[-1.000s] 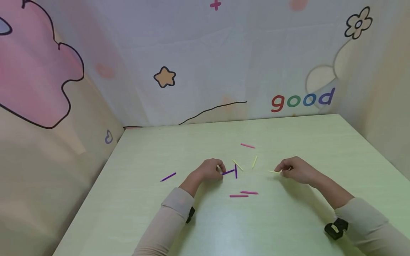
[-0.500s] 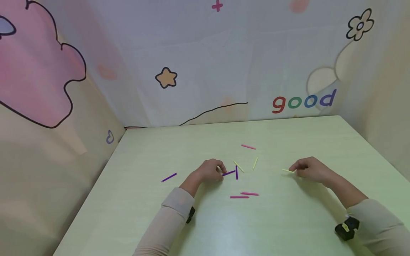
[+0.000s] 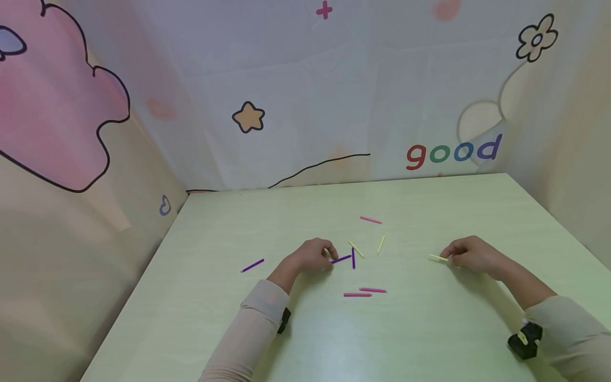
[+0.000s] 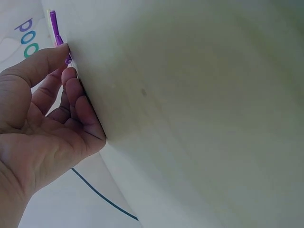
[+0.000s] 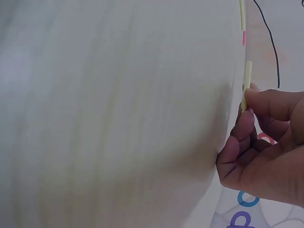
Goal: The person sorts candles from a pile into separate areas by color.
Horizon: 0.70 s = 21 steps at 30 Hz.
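Observation:
My left hand (image 3: 312, 254) pinches the near end of a thin purple stick (image 3: 341, 259) low at the table, and the stick's other end meets a second purple stick (image 3: 354, 260). In the left wrist view, thumb and fingers close on that end. Off to the right, my right hand (image 3: 474, 256) pinches a short pale yellow stick (image 3: 436, 258) between thumb and fingertips. The right wrist view has this yellow stick (image 5: 248, 71) jutting out past the thumb. One yellow stick (image 3: 356, 249) lies against the second purple one, and another yellow stick (image 3: 381, 244) lies just right of it.
Two pink sticks (image 3: 357, 295) lie side by side toward the front, and a pink stick (image 3: 371, 219) lies farther back. A third purple stick (image 3: 252, 265) is left of my left hand. The pale green table (image 3: 215, 223) ends at a printed cloth backdrop (image 3: 305, 106).
My right hand has moved to the right with the yellow stick, away from the group of sticks. The left hand has stayed on its purple stick.

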Motion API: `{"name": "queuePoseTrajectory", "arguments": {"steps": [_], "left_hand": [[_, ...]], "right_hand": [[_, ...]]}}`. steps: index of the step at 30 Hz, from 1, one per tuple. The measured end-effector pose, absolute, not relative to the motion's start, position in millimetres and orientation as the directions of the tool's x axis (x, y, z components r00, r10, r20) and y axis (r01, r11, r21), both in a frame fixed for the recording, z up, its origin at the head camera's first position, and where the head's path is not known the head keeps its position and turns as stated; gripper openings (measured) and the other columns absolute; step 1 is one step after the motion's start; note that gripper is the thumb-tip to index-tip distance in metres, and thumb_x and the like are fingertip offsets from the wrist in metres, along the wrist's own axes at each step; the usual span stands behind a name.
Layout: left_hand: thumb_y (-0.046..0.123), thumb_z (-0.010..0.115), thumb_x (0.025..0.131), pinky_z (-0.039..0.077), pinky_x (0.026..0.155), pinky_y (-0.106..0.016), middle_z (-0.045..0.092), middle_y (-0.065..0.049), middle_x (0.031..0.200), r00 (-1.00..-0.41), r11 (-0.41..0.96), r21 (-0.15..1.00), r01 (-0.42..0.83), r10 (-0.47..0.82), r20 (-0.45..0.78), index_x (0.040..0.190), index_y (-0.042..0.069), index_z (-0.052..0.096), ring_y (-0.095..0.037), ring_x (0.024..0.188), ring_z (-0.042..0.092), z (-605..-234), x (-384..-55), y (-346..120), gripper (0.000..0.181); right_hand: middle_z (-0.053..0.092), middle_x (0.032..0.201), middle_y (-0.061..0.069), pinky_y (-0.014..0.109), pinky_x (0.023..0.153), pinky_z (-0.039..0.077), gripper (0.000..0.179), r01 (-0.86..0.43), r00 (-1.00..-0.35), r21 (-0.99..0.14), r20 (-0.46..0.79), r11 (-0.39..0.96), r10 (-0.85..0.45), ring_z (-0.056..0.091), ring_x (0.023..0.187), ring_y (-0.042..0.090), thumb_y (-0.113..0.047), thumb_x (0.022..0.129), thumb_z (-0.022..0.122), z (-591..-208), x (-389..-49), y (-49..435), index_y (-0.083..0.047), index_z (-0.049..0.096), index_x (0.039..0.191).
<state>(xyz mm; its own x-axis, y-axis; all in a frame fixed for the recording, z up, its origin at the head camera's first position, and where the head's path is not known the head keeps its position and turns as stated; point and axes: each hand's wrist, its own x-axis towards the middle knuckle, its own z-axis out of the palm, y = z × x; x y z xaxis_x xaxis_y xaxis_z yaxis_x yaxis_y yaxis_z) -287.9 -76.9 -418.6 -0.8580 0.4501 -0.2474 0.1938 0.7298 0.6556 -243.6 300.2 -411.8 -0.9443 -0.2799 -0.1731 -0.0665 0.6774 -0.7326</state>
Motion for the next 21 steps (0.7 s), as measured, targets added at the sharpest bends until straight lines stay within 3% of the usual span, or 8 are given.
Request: {"name": "queuePoseTrajectory", "arguments": {"steps": [21], "left_hand": [[0.008, 0.071, 0.080, 0.039, 0.067, -0.031, 0.053, -0.004, 0.082, -0.841, 0.745, 0.646, 0.166, 0.449, -0.301, 0.092, 0.018, 0.062, -0.018, 0.074, 0.049, -419.3, -291.5, -77.5, 0.018]], "right_hand": [[0.059, 0.089, 0.008, 0.034, 0.069, 0.040, 0.016, -0.092, -0.934, -0.731, -0.172, 0.676, -0.313, 0.047, 0.079, 0.020, -0.001, 0.084, 0.058, -412.3, -246.1, 303.2, 0.009, 0.061, 0.097]]}}
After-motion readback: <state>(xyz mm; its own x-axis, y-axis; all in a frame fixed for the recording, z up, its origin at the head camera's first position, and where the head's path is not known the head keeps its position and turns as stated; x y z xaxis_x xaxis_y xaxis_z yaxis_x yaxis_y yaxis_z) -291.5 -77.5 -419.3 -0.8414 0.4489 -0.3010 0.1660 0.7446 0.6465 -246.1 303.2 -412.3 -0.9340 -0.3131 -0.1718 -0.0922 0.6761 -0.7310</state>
